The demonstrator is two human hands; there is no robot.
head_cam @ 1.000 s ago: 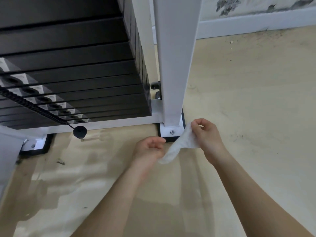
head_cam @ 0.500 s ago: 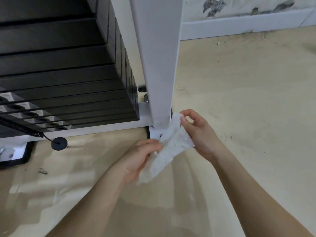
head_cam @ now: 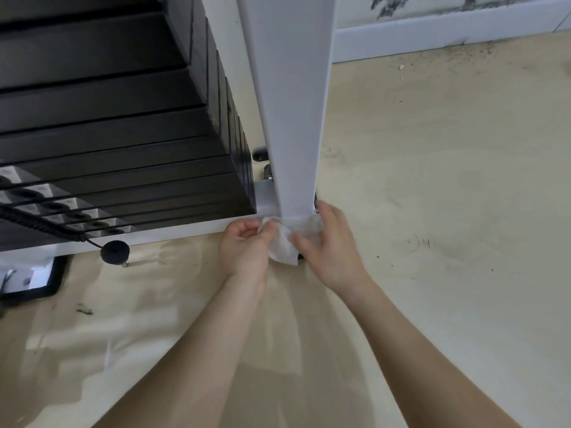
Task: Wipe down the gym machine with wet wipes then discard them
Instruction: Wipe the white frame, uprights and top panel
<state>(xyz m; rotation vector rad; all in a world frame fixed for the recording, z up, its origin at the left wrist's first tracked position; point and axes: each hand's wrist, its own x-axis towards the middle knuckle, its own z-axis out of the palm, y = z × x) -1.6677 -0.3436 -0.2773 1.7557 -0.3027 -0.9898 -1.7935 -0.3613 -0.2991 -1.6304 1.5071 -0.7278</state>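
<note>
Both hands were down at the foot of the machine. My left hand (head_cam: 244, 245) pinched one end of the wet wipe (head_cam: 284, 250) in curled fingers. My right hand (head_cam: 329, 242) gripped the other end and pressed it onto the base of the white post (head_cam: 290, 103). The wipe sat between them, stretched across the post's front just above the floor (head_cam: 432, 211). The black weight stack (head_cam: 123, 134) stood just left of the post, its pin knob (head_cam: 115, 249) low on a coiled cord (head_cam: 31, 219). That floor was pale beige and scuffed, and a white skirting board (head_cam: 432, 32) ran along the stained wall.
</note>
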